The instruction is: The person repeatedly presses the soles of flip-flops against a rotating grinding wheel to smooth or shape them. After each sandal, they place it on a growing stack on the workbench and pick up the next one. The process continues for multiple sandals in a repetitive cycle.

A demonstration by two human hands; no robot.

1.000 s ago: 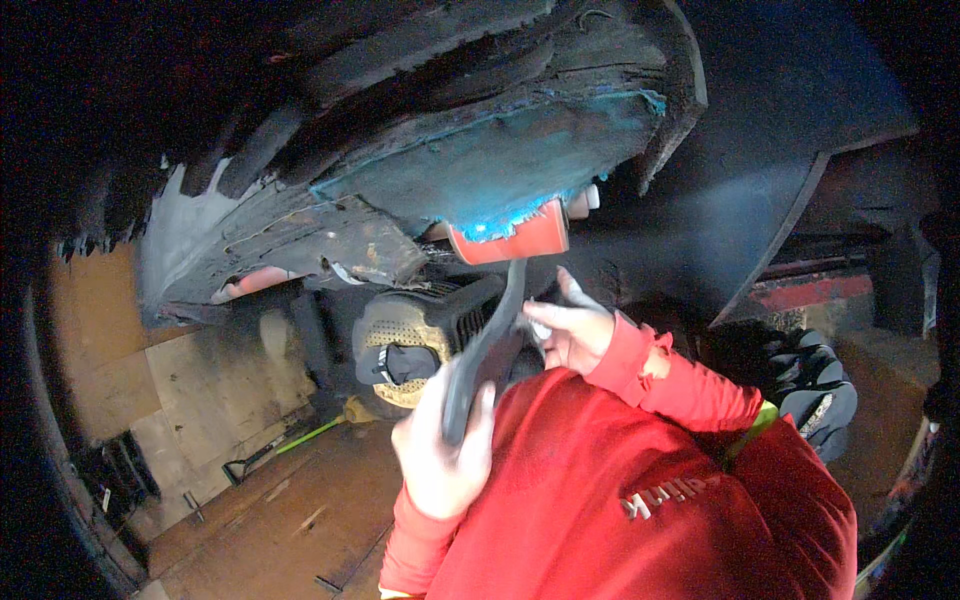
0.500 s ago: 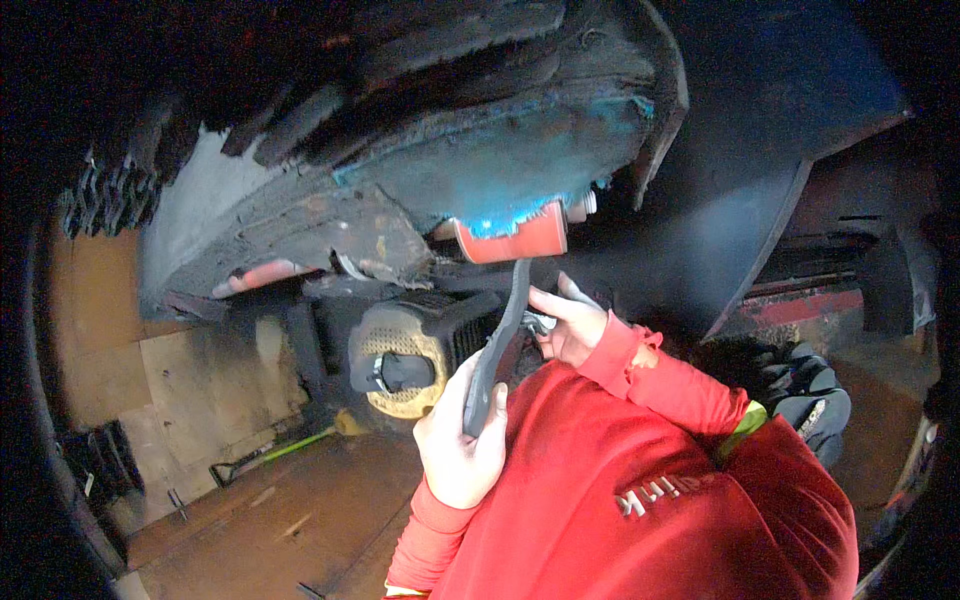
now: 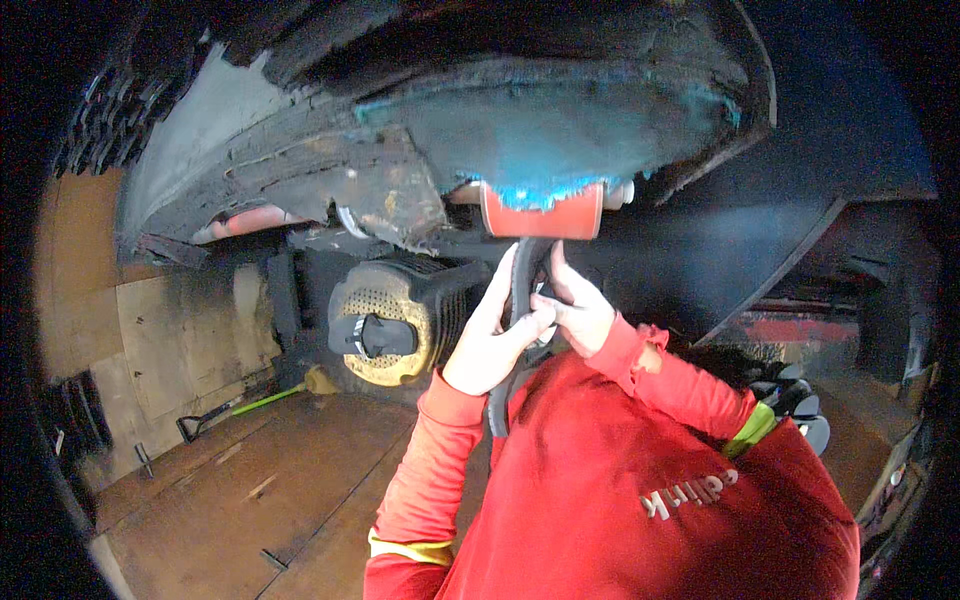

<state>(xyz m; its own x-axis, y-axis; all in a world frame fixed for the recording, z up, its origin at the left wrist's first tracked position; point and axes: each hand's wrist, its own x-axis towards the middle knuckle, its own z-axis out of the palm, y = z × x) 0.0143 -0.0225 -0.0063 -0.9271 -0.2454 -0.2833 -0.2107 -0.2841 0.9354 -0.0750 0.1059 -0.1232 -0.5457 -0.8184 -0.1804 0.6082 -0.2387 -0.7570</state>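
A long, dark grey, curved strip [image 3: 522, 282] stands nearly upright between my hands. Its top reaches the lower edge of a red-orange band [image 3: 545, 218] on the machine; whether they touch I cannot tell. My left hand [image 3: 487, 338] is closed around the strip from the left, thumb laid across it. From the right, my right hand [image 3: 582, 312] pinches the strip, its fingers partly behind it. The strip's lower end [image 3: 498, 415] hangs below my left hand, by my red sweater. Something shiny shows near my right hand, too small to name.
Above the band hangs a dusty dark machine housing [image 3: 580, 130], crusted with blue dust. A yellow-faced motor [image 3: 375, 335] with a perforated cover sits left of my hands. A green-handled tool [image 3: 268, 398] lies on the brown floor [image 3: 230, 500] by the wooden panels.
My left hand has moved up along the strip, close to my right hand. The strip stands more upright. The whole view has shifted slightly.
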